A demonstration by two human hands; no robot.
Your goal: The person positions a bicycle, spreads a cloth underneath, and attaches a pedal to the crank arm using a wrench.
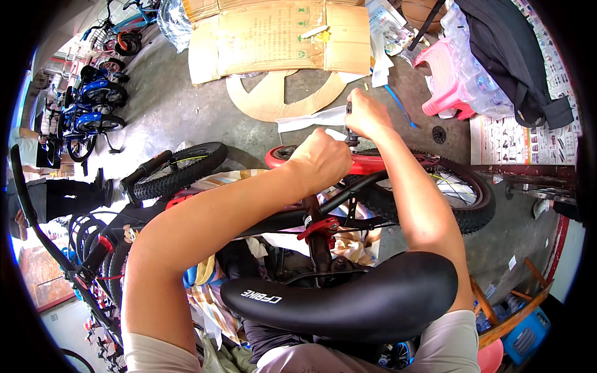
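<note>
A bicycle stands before me, with its black saddle [348, 298] nearest and a red chain guard [367, 164] beyond the frame. My right hand [368, 114] is closed around a short dark bar [352, 133] that rises from the chain guard; whether it is a crank arm or a tool, I cannot tell. Just left of it, my left hand [322, 158] is curled into a closed grip over the guard, and what lies inside its fingers is hidden. A red seat clamp [320, 230] sits on the seat post between my forearms. The rear wheel [463, 193] is to the right.
Flattened cardboard [267, 37] lies on the floor ahead, beside a cut cardboard ring [249, 102]. A pink stool [444, 78] and a black bag [510, 56] are at the far right. Several small bikes [93, 105] line the left, where another person's legs [71, 196] show.
</note>
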